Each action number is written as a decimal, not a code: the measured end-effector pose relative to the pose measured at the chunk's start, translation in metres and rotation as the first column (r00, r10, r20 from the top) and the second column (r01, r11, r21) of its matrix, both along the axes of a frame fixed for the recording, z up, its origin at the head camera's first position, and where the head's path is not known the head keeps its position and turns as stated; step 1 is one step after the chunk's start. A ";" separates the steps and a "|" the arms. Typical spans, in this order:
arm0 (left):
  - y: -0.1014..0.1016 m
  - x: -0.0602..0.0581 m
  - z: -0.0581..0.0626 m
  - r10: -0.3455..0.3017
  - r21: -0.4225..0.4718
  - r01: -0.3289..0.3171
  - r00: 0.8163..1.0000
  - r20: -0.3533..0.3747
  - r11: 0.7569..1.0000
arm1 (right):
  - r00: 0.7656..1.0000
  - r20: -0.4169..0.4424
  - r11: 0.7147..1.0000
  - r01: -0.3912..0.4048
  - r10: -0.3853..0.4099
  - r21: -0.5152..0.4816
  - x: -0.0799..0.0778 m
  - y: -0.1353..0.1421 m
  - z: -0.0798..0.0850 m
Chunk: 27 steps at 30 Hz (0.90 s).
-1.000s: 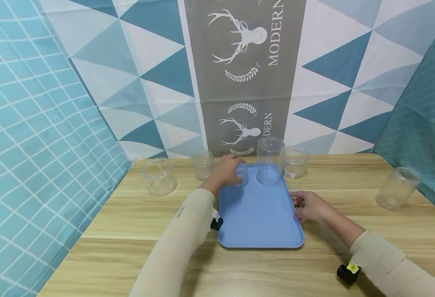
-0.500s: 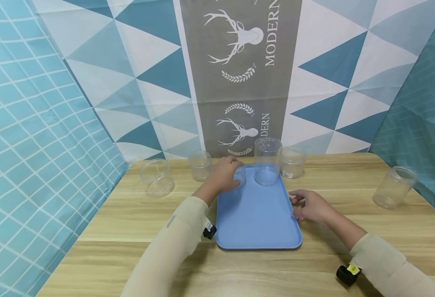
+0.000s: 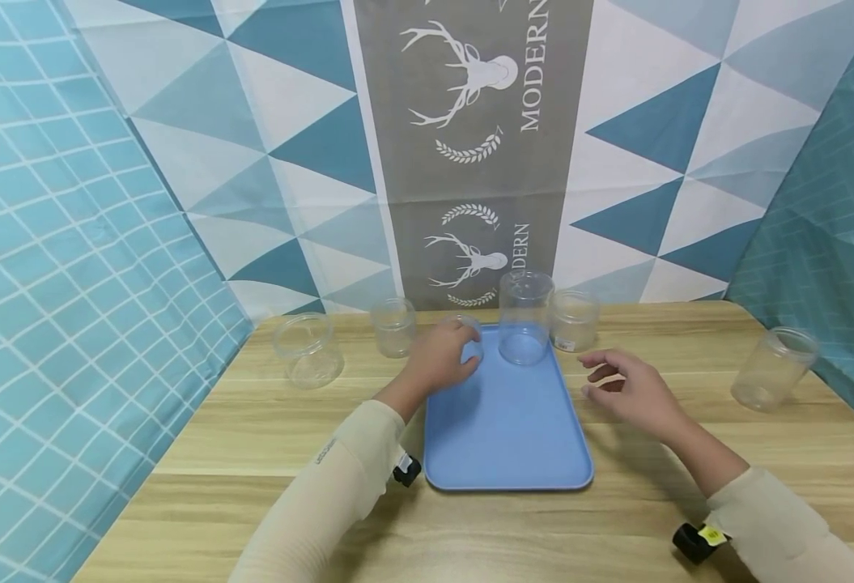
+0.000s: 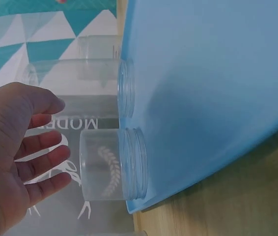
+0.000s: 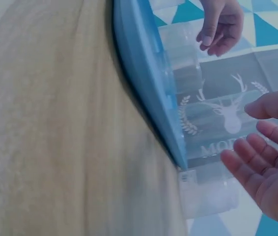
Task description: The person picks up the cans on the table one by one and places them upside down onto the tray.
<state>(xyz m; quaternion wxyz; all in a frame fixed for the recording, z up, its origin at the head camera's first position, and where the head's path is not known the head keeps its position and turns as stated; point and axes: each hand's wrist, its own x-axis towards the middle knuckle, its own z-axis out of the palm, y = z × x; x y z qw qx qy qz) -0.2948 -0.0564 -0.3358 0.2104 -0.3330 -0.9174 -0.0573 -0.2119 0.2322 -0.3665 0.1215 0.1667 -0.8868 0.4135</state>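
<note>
A light-blue tray (image 3: 507, 429) lies on the wooden table. On its far left corner stands a short clear plastic jar (image 4: 102, 164), its ridged neck end down on the tray. Beside it, at the far right corner, is a tall clear plastic jar (image 3: 525, 320). My left hand (image 3: 437, 356) hovers just above the short jar; the left wrist view shows a gap between its relaxed fingers and the jar. Off the tray's right edge, my right hand (image 3: 634, 393) is raised over the table with loosely bent fingers and holds nothing.
Left of the tray stand a wide clear jar (image 3: 310, 352) and a smaller one (image 3: 393, 328). A labelled clear jar (image 3: 575, 322) is behind the tray's right corner. Another jar (image 3: 775, 368) stands far right. A patterned cloth backdrop (image 3: 463, 186) rises behind the table.
My right hand has let go of the tray's right edge and moved up and right. My left hand has loosened from the short jar and lifted slightly. The tray and jars stay in place.
</note>
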 end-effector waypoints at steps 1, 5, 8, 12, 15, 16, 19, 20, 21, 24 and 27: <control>0.000 0.001 0.000 0.005 0.001 -0.005 1.000 -0.004 1.000 | 0.999 -0.042 1.000 0.000 0.000 0.005 0.001 0.001 0.002; 0.001 0.006 -0.001 0.005 0.025 -0.005 1.000 -0.014 1.000 | 0.989 -0.145 1.000 -0.010 0.014 0.027 0.007 0.003 0.009; 0.001 0.012 -0.001 -0.004 0.057 0.006 1.000 -0.022 0.998 | 0.981 -0.193 0.997 0.003 0.013 0.080 0.011 0.006 0.015; -0.001 0.019 -0.003 -0.026 0.102 0.030 0.999 -0.043 0.994 | 0.957 -0.291 0.986 0.036 0.013 0.163 0.017 0.011 0.022; -0.001 0.025 -0.004 -0.045 0.139 0.051 0.998 -0.051 0.989 | 0.934 -0.356 0.976 0.059 0.020 0.210 0.020 0.017 0.027; -0.001 0.027 -0.004 -0.051 0.154 0.059 0.997 -0.052 0.986 | 0.929 -0.368 0.973 0.061 0.026 0.224 0.021 0.019 0.029; -0.001 0.031 -0.004 -0.060 0.182 0.065 0.998 -0.035 0.981 | 0.918 -0.395 0.961 0.073 0.040 0.265 0.025 0.023 0.034; -0.002 0.033 -0.004 -0.065 0.190 0.069 0.998 -0.027 0.979 | 0.915 -0.402 0.958 0.075 0.045 0.278 0.026 0.025 0.036; -0.001 0.034 -0.004 -0.072 0.197 0.075 0.997 -0.020 0.978 | 0.911 -0.409 0.953 0.077 0.052 0.292 0.027 0.026 0.038; -0.001 0.038 -0.005 -0.094 0.199 0.093 0.996 -0.002 0.976 | 0.899 -0.432 0.939 0.085 0.073 0.333 0.030 0.032 0.042; 0.000 0.042 -0.006 -0.119 0.191 0.113 0.993 0.020 0.975 | 0.899 -0.429 0.928 0.085 0.085 0.362 0.033 0.039 0.046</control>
